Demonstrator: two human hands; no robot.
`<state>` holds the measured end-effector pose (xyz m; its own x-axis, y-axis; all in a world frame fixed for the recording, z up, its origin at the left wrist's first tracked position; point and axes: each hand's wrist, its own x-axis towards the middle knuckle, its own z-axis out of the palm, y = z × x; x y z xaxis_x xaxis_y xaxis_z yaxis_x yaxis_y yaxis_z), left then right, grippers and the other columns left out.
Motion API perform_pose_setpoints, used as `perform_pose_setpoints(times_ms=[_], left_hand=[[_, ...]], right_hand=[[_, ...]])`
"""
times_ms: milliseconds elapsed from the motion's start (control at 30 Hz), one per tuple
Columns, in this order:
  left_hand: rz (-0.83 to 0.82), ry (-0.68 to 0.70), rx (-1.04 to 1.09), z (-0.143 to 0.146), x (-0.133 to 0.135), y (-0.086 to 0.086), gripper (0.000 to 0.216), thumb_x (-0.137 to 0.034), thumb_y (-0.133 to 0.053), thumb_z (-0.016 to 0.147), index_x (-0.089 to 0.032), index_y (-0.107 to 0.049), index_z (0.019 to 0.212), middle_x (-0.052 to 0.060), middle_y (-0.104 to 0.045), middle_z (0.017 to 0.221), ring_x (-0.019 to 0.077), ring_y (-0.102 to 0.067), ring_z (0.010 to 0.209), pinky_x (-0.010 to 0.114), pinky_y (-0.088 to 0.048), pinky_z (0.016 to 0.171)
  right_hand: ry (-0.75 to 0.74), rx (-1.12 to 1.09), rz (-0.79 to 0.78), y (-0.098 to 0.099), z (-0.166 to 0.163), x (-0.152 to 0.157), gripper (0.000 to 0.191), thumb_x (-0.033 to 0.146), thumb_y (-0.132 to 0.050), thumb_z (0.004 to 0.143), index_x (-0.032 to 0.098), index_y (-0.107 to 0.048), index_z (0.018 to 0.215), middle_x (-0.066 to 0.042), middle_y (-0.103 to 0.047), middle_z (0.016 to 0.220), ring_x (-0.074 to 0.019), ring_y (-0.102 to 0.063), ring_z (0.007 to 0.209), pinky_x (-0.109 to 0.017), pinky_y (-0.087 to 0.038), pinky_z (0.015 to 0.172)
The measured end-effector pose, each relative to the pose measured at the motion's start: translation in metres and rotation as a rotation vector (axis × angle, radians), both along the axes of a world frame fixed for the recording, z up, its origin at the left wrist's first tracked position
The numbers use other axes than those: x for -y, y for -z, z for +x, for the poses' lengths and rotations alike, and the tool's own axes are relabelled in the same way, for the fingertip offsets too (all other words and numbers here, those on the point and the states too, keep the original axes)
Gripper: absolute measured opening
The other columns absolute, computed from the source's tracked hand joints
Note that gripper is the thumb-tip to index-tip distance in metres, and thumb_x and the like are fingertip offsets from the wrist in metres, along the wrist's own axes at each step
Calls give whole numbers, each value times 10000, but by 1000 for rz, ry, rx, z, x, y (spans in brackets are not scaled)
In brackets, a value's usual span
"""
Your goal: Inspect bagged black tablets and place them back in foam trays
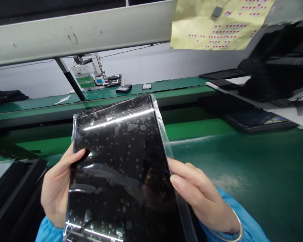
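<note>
A person holds a dark panel point(126, 161), sealed in a clear plastic bag point(164, 134), in both hands above a green surface point(242, 168). The panel's long axis runs from the person's chest up and away toward the far side of the line. Its glossy, bubble-flecked face is turned to the holder, and its short top edge tips slightly to the right.

The left hand point(57, 188) is clamped on the left long edge, with the thumb flat on the front and the other fingers hidden behind. The right hand point(199, 196), with a bangle point(238, 228) on its wrist, grips the right long edge in the same way, its thumb lying over the bag's margin. The panel's bottom edge is cut off by the frame.

Black trays point(12, 195) crowd close at lower left. To the right, the green surface lies open as far as a second dark panel point(255, 119), which rests well apart. Overhead, a white rail point(78, 30) and a yellow sheet dotted with red stickers point(217, 27) hang beyond the top edge.
</note>
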<state>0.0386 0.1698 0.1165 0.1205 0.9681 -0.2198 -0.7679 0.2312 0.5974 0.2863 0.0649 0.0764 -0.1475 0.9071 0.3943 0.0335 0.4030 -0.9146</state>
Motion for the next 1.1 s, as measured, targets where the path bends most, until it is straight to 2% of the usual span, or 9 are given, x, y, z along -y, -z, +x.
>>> perform_pose_setpoints(times_ms=[100, 333, 500, 633, 833, 1000, 1100], left_hand=[[-39, -37, 17, 3, 1, -4, 780, 11, -312, 946, -287, -294, 1666, 38, -811, 1086, 270, -683, 1233, 491, -527, 1088], [-102, -70, -29, 8, 0, -7, 752, -18, -305, 962, -258, -270, 1674, 50, -809, 1090, 271, -674, 1248, 503, -517, 1096], [-31, -9, -25, 4, 0, -3, 752, -5, -291, 962, -273, -294, 1665, 39, -808, 1101, 260, -673, 1247, 503, -499, 1113], [77, 92, -32, -3, -3, 5, 757, 35, -302, 944, -293, -406, 1618, 20, -807, 1103, 255, -672, 1245, 506, -473, 1133], [222, 256, -11, -9, -7, 10, 665, 84, -434, 895, -260, -677, 1409, 30, -814, 1053, 292, -681, 1227, 508, -457, 1144], [270, 316, -10, -10, -7, 11, 627, 77, -453, 911, -265, -707, 1371, 27, -815, 1035, 281, -748, 1086, 492, -470, 1135], [297, 353, -2, -11, -9, 13, 622, 67, -469, 920, -272, -689, 1393, 31, -808, 1082, 271, -766, 1032, 486, -469, 1137]], right_hand=[[-4, 10, -5, -1, 0, 1, 411, 429, -449, 1124, 174, -718, 1302, -2, -558, 619, -224, -639, 716, -325, -576, 778], [-7, 24, -9, -4, 1, 0, 366, 403, -457, 1109, 185, -751, 1092, 15, -539, 631, -165, -514, 565, -308, -557, 724], [17, 61, -24, -4, 1, 1, 376, 429, -467, 1101, 190, -735, 990, 26, -500, 600, -153, -466, 533, -295, -537, 683], [41, 103, -39, -5, 1, 3, 414, 470, -448, 1098, 199, -722, 948, 25, -468, 568, -161, -457, 520, -290, -517, 630], [41, 136, -34, -9, 2, 3, 395, 449, -455, 1090, 192, -710, 932, 34, -390, 524, -153, -394, 470, -286, -442, 507], [-1, 119, -29, -9, 2, 4, 348, 389, -461, 1090, 177, -719, 989, 35, -423, 553, -146, -422, 511, -270, -368, 490], [-51, 87, -36, -9, 2, 5, 302, 321, -471, 1082, 165, -724, 1134, 50, -420, 569, -132, -389, 505, -271, -331, 493]])
